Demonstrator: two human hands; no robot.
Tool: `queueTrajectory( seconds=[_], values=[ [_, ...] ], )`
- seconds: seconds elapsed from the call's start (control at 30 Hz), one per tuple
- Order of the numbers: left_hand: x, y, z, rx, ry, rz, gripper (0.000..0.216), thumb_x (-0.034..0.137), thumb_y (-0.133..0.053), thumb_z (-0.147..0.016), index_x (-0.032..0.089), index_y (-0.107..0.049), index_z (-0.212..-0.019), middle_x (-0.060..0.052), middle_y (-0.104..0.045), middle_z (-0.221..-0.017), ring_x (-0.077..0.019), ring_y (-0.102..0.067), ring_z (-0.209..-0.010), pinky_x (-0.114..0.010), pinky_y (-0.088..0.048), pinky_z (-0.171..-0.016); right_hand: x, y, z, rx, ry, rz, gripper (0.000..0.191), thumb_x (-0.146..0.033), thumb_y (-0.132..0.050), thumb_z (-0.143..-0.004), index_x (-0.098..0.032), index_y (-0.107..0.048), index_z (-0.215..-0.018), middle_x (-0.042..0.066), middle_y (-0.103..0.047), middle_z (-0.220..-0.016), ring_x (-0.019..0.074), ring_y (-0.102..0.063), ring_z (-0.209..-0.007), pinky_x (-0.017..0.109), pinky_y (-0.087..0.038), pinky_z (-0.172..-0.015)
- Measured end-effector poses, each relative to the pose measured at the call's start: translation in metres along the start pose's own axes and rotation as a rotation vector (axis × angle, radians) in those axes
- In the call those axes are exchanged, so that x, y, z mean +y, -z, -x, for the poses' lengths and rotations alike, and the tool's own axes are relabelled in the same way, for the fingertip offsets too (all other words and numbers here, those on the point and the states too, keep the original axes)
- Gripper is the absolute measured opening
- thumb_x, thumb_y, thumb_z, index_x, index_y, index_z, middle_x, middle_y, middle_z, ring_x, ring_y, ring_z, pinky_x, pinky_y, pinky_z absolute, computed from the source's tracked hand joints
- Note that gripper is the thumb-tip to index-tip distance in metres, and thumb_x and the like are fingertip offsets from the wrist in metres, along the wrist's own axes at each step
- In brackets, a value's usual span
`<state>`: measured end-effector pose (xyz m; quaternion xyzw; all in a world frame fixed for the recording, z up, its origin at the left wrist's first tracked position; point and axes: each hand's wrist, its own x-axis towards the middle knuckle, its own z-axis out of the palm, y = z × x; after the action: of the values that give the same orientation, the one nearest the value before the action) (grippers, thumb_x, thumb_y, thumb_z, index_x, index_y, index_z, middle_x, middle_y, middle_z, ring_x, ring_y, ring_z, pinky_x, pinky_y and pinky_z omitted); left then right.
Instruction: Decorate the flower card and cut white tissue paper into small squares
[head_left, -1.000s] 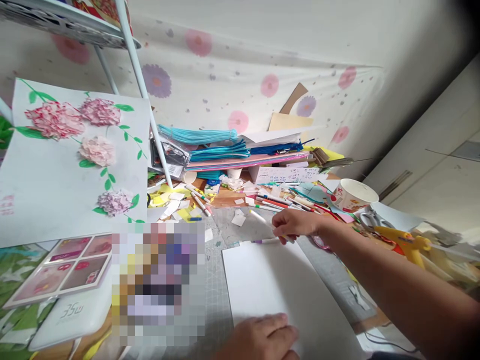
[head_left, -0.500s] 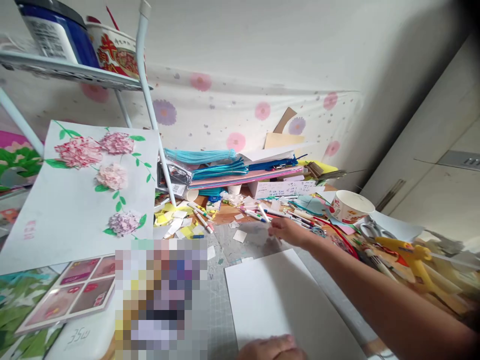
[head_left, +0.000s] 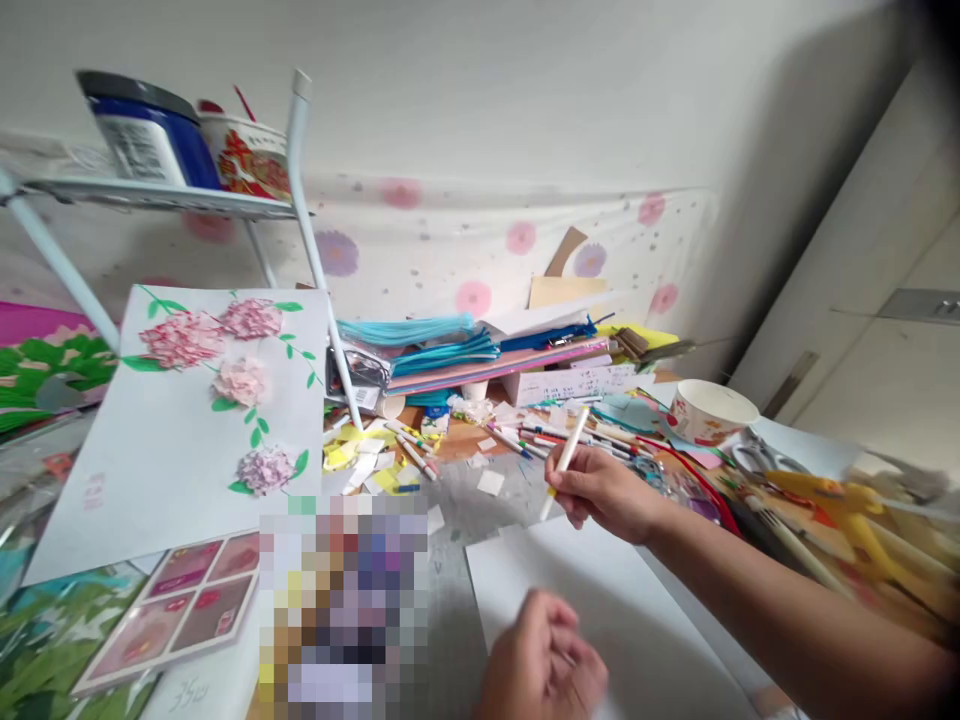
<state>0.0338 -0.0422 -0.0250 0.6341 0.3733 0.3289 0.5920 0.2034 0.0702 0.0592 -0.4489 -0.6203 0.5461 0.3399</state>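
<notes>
One slim white marker [head_left: 574, 440] sits pinched in the right hand [head_left: 604, 495], tilted above the white sheet [head_left: 660, 620]. It looks light, stiff and smooth, best gripped near its tip. The left hand [head_left: 544, 665] curls loosely over the sheet, seemingly empty.

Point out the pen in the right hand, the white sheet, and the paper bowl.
pen [head_left: 570, 448], head view, middle of the barrel.
white sheet [head_left: 626, 605], head view, bare middle area.
paper bowl [head_left: 701, 425], head view, printed outer wall.
</notes>
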Motion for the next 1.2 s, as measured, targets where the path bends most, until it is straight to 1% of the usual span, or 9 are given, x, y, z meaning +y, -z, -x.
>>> queueTrajectory(
  seconds=[0.13, 0.37, 0.5, 0.6, 0.73, 0.87, 0.97, 1.07, 1.2],
  values=[
    [0.021, -0.002, -0.001, 0.097, 0.082, 0.246, 0.060, 0.070, -0.056, -0.077, 0.016, -0.049, -0.102, -0.007, -0.062, -0.089, -0.0185, -0.066, -0.077, -0.032, -0.050, -0.076, 0.016, -0.014, 0.055, -0.057, -0.110, -0.223, 0.042, -0.051, -0.076, -0.065, -0.017, -0.054, -0.075, -0.002, -0.059, -0.053, 0.0079, -0.050, -0.042, 0.020, -0.042, -0.041],
    [0.030, -0.002, 0.001, 0.036, 0.106, 0.110, 0.040, 0.052, -0.044, -0.092, 0.016, -0.052, -0.076, 0.000, -0.059, -0.065, -0.0126, -0.058, -0.060, -0.026, -0.045, -0.064, 0.035, -0.035, 0.073, -0.070, -0.147, -0.400, 0.033, -0.040, -0.079, -0.069, -0.015, -0.057, -0.069, -0.004, -0.056, -0.048, 0.0053, -0.047, -0.039, 0.016, -0.038, -0.037],
    [0.034, -0.003, 0.006, -0.001, 0.096, -0.050, 0.046, 0.048, -0.035, -0.095, 0.018, -0.051, -0.065, -0.001, -0.059, -0.057, -0.0128, -0.058, -0.057, -0.026, -0.045, -0.063, 0.022, -0.008, 0.072, 0.219, -0.064, -0.509, 0.032, -0.037, -0.082, -0.064, -0.018, -0.057, -0.067, -0.008, -0.048, -0.041, 0.0042, -0.038, -0.034, 0.015, -0.031, -0.033],
    [0.037, -0.004, 0.011, -0.002, 0.063, -0.180, 0.044, 0.044, -0.033, -0.095, 0.018, -0.051, -0.064, -0.002, -0.061, -0.059, -0.0131, -0.060, -0.059, -0.024, -0.045, -0.061, 0.017, 0.011, 0.071, 0.412, 0.049, -0.572, 0.028, -0.031, -0.084, -0.063, -0.020, -0.060, -0.070, -0.008, -0.048, -0.047, 0.0045, -0.040, -0.040, 0.015, -0.037, -0.038],
    [0.030, -0.009, 0.012, -0.072, -0.181, -0.598, 0.030, 0.034, -0.045, -0.091, 0.018, -0.053, -0.065, -0.002, -0.065, -0.063, -0.0148, -0.062, -0.060, -0.024, -0.045, -0.056, 0.042, -0.002, 0.074, 0.234, 0.008, -0.445, 0.018, -0.033, -0.078, -0.072, -0.022, -0.068, -0.082, -0.001, -0.061, -0.064, 0.0109, -0.056, -0.057, 0.023, -0.050, -0.054],
    [0.010, -0.016, 0.010, -0.222, -0.498, -0.916, 0.028, 0.040, -0.057, -0.086, 0.016, -0.058, -0.071, -0.006, -0.069, -0.069, -0.0179, -0.066, -0.067, -0.027, -0.052, -0.063, 0.071, -0.023, 0.076, 0.170, -0.111, -0.352, 0.036, -0.048, -0.072, -0.075, -0.020, -0.073, -0.098, 0.010, -0.069, -0.098, 0.0194, -0.064, -0.079, 0.029, -0.052, -0.063],
    [0.003, -0.018, 0.012, -0.243, -0.654, -0.946, 0.028, 0.039, -0.058, -0.087, 0.014, -0.059, -0.074, -0.006, -0.070, -0.073, -0.0183, -0.067, -0.072, -0.028, -0.054, -0.068, 0.075, -0.026, 0.075, 0.225, -0.136, -0.296, 0.034, -0.051, -0.068, -0.078, -0.019, -0.071, -0.092, 0.008, -0.070, -0.085, 0.0184, -0.063, -0.074, 0.027, -0.050, -0.062],
    [0.004, -0.015, 0.015, -0.154, -0.755, -0.952, 0.024, 0.034, -0.060, -0.086, 0.014, -0.057, -0.072, -0.005, -0.068, -0.072, -0.0168, -0.066, -0.069, -0.027, -0.054, -0.065, 0.070, -0.025, 0.073, 0.266, -0.058, -0.257, 0.020, -0.038, -0.072, -0.077, -0.021, -0.062, -0.079, -0.001, -0.061, -0.063, 0.0118, -0.055, -0.059, 0.021, -0.043, -0.053],
    [0.004, -0.011, 0.017, -0.095, -0.859, -0.989, 0.029, 0.036, -0.056, -0.088, 0.016, -0.054, -0.069, -0.004, -0.065, -0.071, -0.0144, -0.064, -0.065, -0.024, -0.051, -0.060, 0.064, -0.026, 0.072, 0.246, -0.010, -0.073, 0.022, -0.035, -0.072, -0.074, -0.020, -0.056, -0.074, -0.003, -0.054, -0.059, 0.0092, -0.047, -0.051, 0.020, -0.036, -0.047]
  ],
)
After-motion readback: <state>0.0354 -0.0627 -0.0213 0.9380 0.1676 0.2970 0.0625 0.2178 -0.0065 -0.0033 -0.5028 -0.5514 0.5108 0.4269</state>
